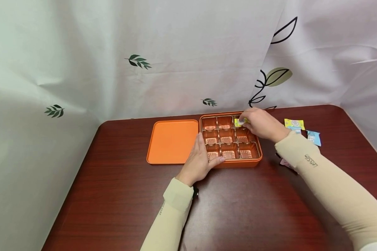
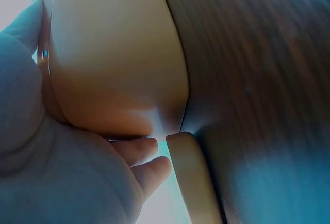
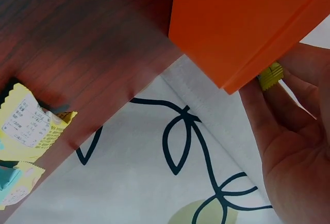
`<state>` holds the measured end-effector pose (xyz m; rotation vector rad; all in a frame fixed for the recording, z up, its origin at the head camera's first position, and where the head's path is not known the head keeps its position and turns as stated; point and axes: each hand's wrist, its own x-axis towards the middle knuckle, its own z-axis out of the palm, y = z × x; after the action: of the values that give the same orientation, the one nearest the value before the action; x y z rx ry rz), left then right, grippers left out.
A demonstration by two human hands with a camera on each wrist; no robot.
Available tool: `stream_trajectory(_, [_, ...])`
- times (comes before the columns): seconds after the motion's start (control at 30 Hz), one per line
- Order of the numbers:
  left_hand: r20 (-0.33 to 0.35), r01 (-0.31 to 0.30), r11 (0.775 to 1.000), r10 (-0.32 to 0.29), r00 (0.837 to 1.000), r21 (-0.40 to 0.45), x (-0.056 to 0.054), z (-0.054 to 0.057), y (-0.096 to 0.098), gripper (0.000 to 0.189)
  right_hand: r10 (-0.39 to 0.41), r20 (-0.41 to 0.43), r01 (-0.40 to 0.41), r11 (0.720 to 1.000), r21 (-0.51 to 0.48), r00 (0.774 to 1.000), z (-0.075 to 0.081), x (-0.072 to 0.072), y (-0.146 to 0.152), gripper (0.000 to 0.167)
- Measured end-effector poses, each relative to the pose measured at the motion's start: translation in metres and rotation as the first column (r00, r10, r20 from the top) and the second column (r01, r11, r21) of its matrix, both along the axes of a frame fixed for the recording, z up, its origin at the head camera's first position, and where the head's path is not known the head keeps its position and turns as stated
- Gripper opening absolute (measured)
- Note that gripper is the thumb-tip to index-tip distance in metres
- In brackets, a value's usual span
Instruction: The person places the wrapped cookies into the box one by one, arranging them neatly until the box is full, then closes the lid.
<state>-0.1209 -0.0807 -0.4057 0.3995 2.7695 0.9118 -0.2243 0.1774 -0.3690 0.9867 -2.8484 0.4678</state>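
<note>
Your right hand (image 1: pixel 260 122) pinches the yellow packet (image 1: pixel 237 123) at the upper right of the box (image 1: pixel 238 164), right of frame centre; best ease it in flat, your left hand (image 1: pixel 197 161), fingers straight (thumb at the front rim), steadying.

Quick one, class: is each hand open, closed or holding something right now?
Left hand: open, resting against the orange box.
Right hand: closed, pinching a small yellow packet.
</note>
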Motion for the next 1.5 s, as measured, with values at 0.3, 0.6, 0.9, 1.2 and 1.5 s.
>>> stream_trajectory(0.3, [0.01,-0.016,1.0,0.016,1.0,0.015,0.0,-0.001,0.0,0.112,0.002,0.025,-0.002,1.0,0.009,1.0,-0.004,-0.002,-0.004,0.015])
stream_trajectory(0.6, [-0.003,-0.013,1.0,0.014,1.0,0.012,0.0,-0.002,0.0,0.112,0.06,0.026,-0.061,0.997,0.037,0.998,-0.008,-0.004,-0.009,0.018])
stream_trajectory(0.9, [-0.013,-0.006,1.0,0.006,1.0,0.001,0.0,-0.002,0.0,0.112,0.077,0.046,-0.079,0.996,0.05,0.996,-0.01,-0.006,-0.013,0.021])
stream_trajectory(1.2, [-0.006,-0.013,1.0,0.012,1.0,-0.004,-0.001,-0.002,0.001,0.113,0.016,0.06,-0.018,0.999,0.029,0.998,-0.011,-0.006,-0.016,0.021])
stream_trajectory(1.5, [-0.008,-0.013,1.0,0.013,1.0,-0.003,-0.002,-0.003,0.001,0.113,-0.001,0.066,0.0,1.0,0.008,0.998,-0.01,-0.005,-0.016,0.019])
